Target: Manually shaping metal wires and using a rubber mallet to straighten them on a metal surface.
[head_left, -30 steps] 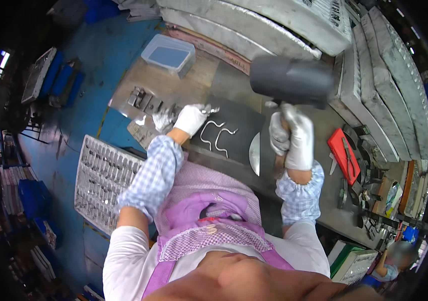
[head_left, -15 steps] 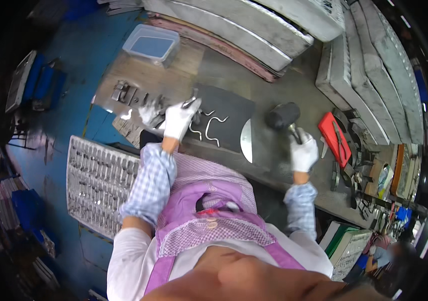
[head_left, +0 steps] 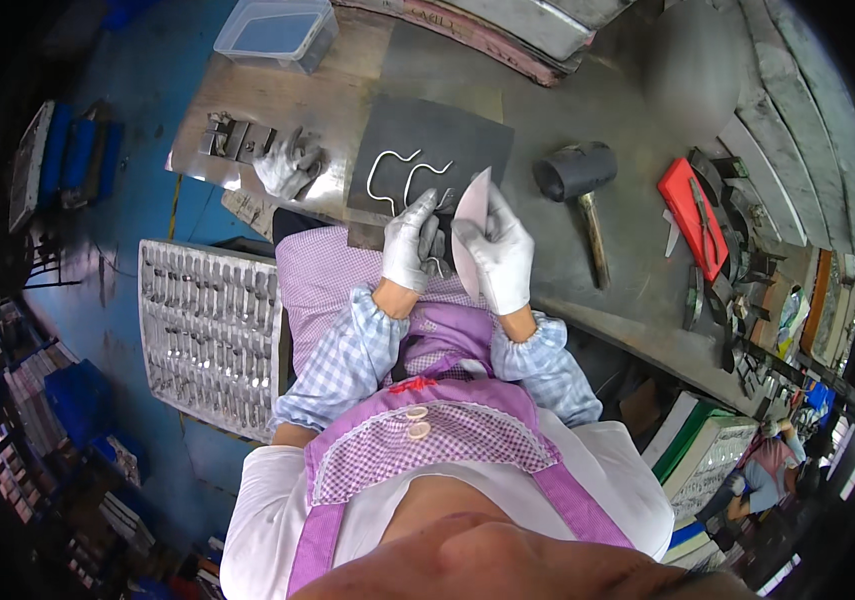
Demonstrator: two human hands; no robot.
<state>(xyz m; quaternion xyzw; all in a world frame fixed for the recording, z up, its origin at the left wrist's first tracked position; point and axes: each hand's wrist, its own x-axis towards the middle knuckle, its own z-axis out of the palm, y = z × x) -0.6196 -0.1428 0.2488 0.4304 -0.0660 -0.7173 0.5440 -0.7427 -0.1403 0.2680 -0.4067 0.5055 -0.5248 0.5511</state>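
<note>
My right hand (head_left: 503, 255), in a white glove, pinches a thin, pale, curved-edged sheet (head_left: 468, 235) held upright on its edge. Close beside it, my gloved left hand (head_left: 408, 247) has its fingers closed on a bent metal wire (head_left: 435, 266), mostly hidden by the fingers. Both hands are over the table's near edge. Beyond them, two more bent wires, one of them an S-shaped wire (head_left: 375, 180), lie on a black mat (head_left: 432, 130). A mallet (head_left: 575, 171) with a black head and wooden handle rests on the table to the right.
A crumpled glove (head_left: 287, 168) and a metal fixture (head_left: 235, 139) lie at the left. A clear plastic box (head_left: 277, 35) stands far left. Pliers lie on a red tray (head_left: 685, 215) at the right. Left of my lap is a tray of metal parts (head_left: 209, 330).
The mallet has left my right hand and lies on the table. That hand has moved left and lifted the pale sheet off the mat. My left hand has come right, beside it.
</note>
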